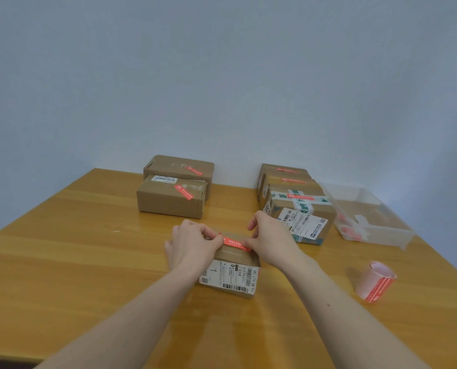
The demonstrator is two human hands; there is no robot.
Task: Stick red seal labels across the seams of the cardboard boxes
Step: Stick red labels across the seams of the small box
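Observation:
A small cardboard box [232,272] with a white shipping label on its near side sits in the middle of the wooden table [89,262]. A red seal label [235,243] is stretched flat over the box's top. My left hand [192,243] pinches the label's left end and my right hand [268,239] pinches its right end. Whether the label touches the cardboard I cannot tell. A curled pink backing strip with red labels [376,282] stands at the right.
Two brown boxes [173,194] with red seals stand at the back left. A stack of sealed boxes [296,206] stands at the back right. A clear plastic bin [365,217] holding red pieces sits at the far right, near the table's edge.

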